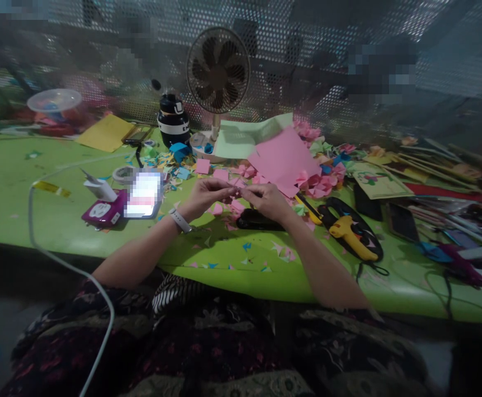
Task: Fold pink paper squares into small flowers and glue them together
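Above the middle of the green table, my left hand [211, 197] and my right hand [266, 200] meet at their fingertips. Both are closed in a pinch around something small and thin, too tiny to make out. Pink paper pieces [234, 208] lie just beneath the fingers. A black stapler-like object [257, 219] rests under my right hand. Behind the hands are small pink paper squares [202, 166] and a large pink sheet [284, 160]. Folded pink paper flowers [321, 184] are heaped to the right.
A lit phone [144, 194] leans by a purple power strip [104, 209] at left, with a white cable [100, 289] hanging over the edge. A fan [218, 71] and black bottle [173, 121] stand behind. A yellow-handled glue gun [354, 238] lies right.
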A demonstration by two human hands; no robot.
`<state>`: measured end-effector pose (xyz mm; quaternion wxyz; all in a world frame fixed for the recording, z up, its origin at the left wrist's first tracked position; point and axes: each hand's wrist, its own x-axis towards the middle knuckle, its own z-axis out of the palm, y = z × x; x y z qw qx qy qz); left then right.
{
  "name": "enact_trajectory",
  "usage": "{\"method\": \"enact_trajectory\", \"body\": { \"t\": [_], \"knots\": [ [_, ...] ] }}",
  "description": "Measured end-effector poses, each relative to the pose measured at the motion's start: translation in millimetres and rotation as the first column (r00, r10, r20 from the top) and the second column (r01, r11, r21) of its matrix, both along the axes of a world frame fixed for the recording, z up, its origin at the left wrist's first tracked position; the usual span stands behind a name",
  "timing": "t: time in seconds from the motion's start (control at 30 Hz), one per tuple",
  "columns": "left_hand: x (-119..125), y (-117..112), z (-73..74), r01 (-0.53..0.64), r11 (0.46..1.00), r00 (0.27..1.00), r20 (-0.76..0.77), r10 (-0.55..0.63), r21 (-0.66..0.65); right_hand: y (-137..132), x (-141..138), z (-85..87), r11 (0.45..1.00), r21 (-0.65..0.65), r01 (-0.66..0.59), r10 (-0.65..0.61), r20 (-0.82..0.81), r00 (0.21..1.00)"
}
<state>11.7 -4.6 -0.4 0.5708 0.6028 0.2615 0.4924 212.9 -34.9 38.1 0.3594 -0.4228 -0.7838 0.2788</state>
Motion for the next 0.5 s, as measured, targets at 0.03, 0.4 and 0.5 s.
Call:
{"method": "enact_trajectory", "body": {
  "t": [0.03,0.4,0.5],
  "knots": [
    [0.3,-0.2,0.0,-0.007,1.000,1.000,0.002,0.007,0.002,-0.4,-0.2,0.9,1.000,-0.018,-0.006,0.006,-0.005,1.000],
    [3.5,-5.4,1.6,-0.026,0.999,1.000,-0.005,0.026,-0.024,-2.1,-0.8,0.8,0.999,-0.043,-0.001,0.002,0.014,1.000],
    [4.7,-6.0,0.8,-0.050,0.998,0.999,0.001,0.050,-0.038,-1.1,-0.9,-0.1,1.000,-0.025,-0.011,0.011,0.010,1.000]
  ]
}}
